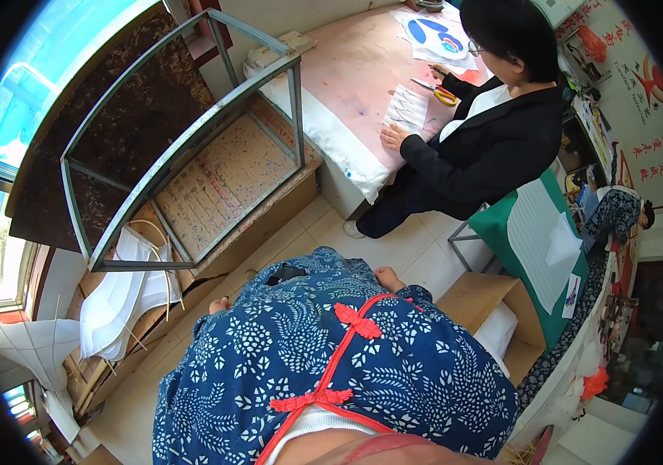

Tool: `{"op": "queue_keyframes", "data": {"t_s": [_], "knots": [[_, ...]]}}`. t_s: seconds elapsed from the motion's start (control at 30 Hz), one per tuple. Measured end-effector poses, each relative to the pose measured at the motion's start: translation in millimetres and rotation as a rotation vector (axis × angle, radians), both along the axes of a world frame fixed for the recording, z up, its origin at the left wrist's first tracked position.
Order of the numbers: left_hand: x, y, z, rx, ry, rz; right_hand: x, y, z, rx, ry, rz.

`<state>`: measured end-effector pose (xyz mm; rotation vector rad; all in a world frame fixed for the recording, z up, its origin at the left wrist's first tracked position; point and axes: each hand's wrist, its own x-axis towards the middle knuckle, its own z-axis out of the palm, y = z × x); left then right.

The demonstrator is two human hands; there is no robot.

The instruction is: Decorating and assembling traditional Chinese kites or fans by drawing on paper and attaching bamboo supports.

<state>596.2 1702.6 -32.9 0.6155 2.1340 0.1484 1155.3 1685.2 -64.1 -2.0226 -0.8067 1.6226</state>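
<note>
My left hand (219,305) shows only in part beside the left edge of my blue-and-white patterned jacket (269,333), its fingers mostly hidden. At the jacket's right side, my right hand (387,279) is closed, its fingers curled in. Whether anything is in it, I cannot make out. Both hands are low, close to the cloth, apart from the worktable. Across from me, a person in a dark jacket (494,147) rests a hand on a white sheet with dark lines (407,108). Scissors with orange-yellow handles (445,96) lie by that sheet.
A pink-topped table (339,70) holds a blue-patterned white sheet (434,37). At left, a metal frame (298,116) stands on a wooden cabinet, with white paper shapes (118,302) nearby. To the right are a cardboard box (463,298) and a green-covered surface (502,225). Another person (614,209) is farther right.
</note>
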Motion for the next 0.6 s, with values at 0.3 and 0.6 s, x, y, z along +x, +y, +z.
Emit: {"op": "queue_keyframes", "data": {"t_s": [0.3,0.6], "knots": [[5,1,9,-0.010,-0.023,0.020,-4,5,22,-0.015,-0.041,0.026],[15,3,31,-0.009,-0.041,0.024,-2,3,17,-0.007,-0.045,0.035]]}}
